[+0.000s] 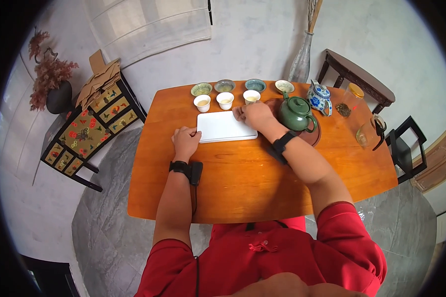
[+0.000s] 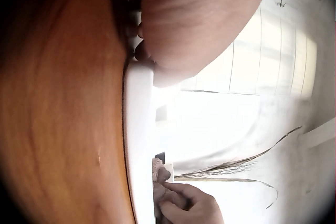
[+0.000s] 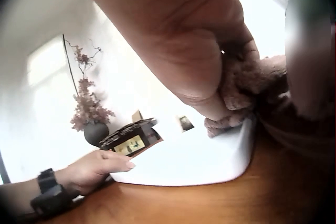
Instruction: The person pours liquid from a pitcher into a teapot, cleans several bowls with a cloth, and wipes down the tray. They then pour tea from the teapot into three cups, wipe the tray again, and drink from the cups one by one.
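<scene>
Status: we have the white tray [image 1: 226, 126] flat on the worktop [image 1: 252, 173], long side toward us. Our left hand [image 1: 185, 141] sits at its near-left corner, fingers curled against the edge, looks like we're steadying it rather than lifting; from the left wrist view we can't tell if anything is actually pinched.

Our right hand [image 1: 254, 115] is at the far-right corner of the tray, thumb and fingers clamped on a small brownish cloth [image 3: 251, 85]. The right wrist view shows the cloth bunched in the grip and touching the tray's rim right at that corner.

Progress, as we judge it: the wipe is at an edge, and the tray surface already reads clean and bare, so probably late in the pass, but we can't confirm how much was covered.

Already set: three white cups [image 1: 225, 100] with pale tea just beyond the tray, four glazed bowls [image 1: 225, 86] in a row behind them. Green teapot [image 1: 296, 114] just right of our right hand, close but apart.
</scene>
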The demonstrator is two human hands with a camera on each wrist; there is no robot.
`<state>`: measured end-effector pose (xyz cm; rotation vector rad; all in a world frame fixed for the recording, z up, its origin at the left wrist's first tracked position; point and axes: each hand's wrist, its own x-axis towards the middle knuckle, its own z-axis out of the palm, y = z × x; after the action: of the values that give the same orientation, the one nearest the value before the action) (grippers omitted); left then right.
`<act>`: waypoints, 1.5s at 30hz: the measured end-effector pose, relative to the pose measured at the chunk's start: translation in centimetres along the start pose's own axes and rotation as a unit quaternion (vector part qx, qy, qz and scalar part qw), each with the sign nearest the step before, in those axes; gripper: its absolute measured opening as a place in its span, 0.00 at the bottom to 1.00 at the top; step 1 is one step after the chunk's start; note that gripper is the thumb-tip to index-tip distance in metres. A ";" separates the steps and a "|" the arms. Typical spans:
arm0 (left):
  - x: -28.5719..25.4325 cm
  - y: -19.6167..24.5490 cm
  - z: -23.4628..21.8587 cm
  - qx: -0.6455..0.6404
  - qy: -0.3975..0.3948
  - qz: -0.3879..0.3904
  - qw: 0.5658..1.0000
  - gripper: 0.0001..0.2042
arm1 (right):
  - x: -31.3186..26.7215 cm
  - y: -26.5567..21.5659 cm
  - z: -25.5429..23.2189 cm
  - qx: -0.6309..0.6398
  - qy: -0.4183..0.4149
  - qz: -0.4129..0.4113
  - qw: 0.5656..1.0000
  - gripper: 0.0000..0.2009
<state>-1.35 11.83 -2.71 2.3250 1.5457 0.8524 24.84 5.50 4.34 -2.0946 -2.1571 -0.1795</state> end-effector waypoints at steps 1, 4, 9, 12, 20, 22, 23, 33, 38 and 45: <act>-0.1 -0.1 0.0 -0.006 0.003 0.004 1.000 0.13 | 0.1 -0.5 0.9 0.013 0.029 0.011 0.999 0.08; -0.2 -0.2 0.1 -0.012 0.007 0.007 1.000 0.13 | -0.7 -2.1 2.0 0.083 0.088 -0.073 0.990 0.07; 0.1 -0.6 0.5 -0.017 0.009 0.011 1.000 0.11 | -3.5 -3.5 0.9 0.231 0.023 -0.119 0.965 0.10; 0.1 -0.8 0.7 -0.028 0.010 0.011 0.999 0.10 | -5.6 -2.9 -0.5 0.188 -0.003 -0.091 0.978 0.11; 0.3 -0.8 0.7 -0.037 0.009 -0.001 0.999 0.11 | -15.1 4.0 -5.5 0.348 -0.276 -0.003 0.896 0.15; 0.3 -0.7 0.7 -0.036 0.009 -0.004 0.999 0.11 | -17.0 6.7 -7.7 0.362 -0.303 0.024 0.881 0.16; 0.2 -0.7 0.7 -0.035 0.009 -0.006 0.999 0.11 | -18.2 7.9 -8.9 0.426 -0.270 0.075 0.860 0.16; 0.1 -0.5 0.6 -0.046 0.017 -0.004 0.999 0.11 | -20.9 21.0 -5.6 0.305 0.145 0.254 0.906 0.12; -0.1 -0.4 0.3 -0.046 0.013 -0.006 0.999 0.11 | -20.3 19.0 -3.3 0.347 0.210 0.302 0.863 0.09; 0.1 -0.6 0.5 -0.051 0.010 -0.009 0.999 0.11 | -19.1 15.4 -1.3 0.511 0.354 0.194 0.759 0.05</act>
<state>-1.47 12.22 -3.35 2.2338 1.4934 0.9304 40.82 -13.09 2.21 -1.3794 -0.9359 0.1970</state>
